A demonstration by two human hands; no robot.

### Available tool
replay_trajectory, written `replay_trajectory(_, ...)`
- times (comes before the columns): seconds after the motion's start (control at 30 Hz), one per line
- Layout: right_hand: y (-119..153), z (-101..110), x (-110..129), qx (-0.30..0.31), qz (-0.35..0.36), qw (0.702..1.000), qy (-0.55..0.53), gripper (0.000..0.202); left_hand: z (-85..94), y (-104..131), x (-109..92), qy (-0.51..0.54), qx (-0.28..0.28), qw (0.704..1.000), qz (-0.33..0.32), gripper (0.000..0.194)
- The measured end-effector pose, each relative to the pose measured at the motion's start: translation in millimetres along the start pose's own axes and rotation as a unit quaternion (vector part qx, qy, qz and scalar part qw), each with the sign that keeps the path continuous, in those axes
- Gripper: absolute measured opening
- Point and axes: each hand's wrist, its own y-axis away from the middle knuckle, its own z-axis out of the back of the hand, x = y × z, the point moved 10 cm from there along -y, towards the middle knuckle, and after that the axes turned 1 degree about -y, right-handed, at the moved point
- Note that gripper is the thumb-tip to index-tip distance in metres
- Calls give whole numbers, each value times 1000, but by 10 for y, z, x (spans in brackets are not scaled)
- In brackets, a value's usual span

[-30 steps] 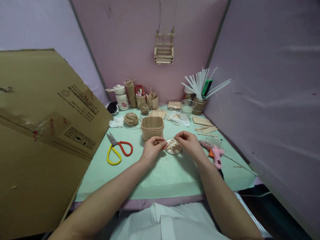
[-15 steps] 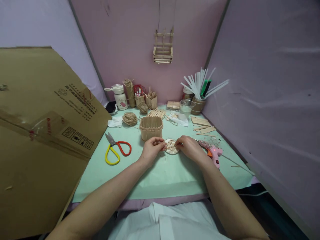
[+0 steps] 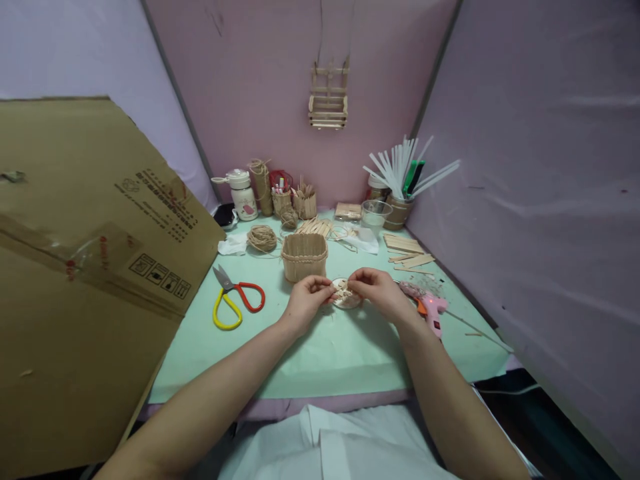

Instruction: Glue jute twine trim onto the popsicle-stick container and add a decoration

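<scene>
A small round white dish (image 3: 345,301) with several small pale wooden pieces lies on the green tabletop between my hands. My left hand (image 3: 309,300) is at its left edge, fingers closed in a pinch; what they grip is too small to name. Over the dish's right side, my right hand (image 3: 376,291) has thumb and fingertips pressed together on something I cannot make out. Just behind my left hand stands a basket of wooden sticks (image 3: 304,259) with a braided band round it.
Scissors (image 3: 227,295) lie at the left beside a big cardboard sheet (image 3: 90,287). A pink glue gun (image 3: 434,308) is right of my right hand. Twine (image 3: 261,238), wooden sticks (image 3: 403,244), a bottle (image 3: 244,199) and a pot of glue sticks (image 3: 399,212) stand or lie farther back.
My right hand has shifted slightly left and farther over the dish. My left hand has moved slightly right, and its fingers overlap the dish's left edge. The whole view has shifted a little.
</scene>
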Motion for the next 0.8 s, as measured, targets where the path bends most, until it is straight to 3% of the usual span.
replay_trajectory(0.1,29,-146,-67,-9,-58,984,-167,17,-2,0,5,16,2,1000,-1,30)
replay_trajectory(0.27,44,-281,-93,-13,-79,973,-216,21,-1,7,-16,25,4,1000,-10,30)
replay_trajectory(0.6,38,-327,-152,-23,-76,968,-239,22,6,18,-37,28,-2,1000,-8,31)
replay_trajectory(0.8,59,-292,-104,-40,-57,979,-194,22,6,14,-32,25,1,1000,-10,29)
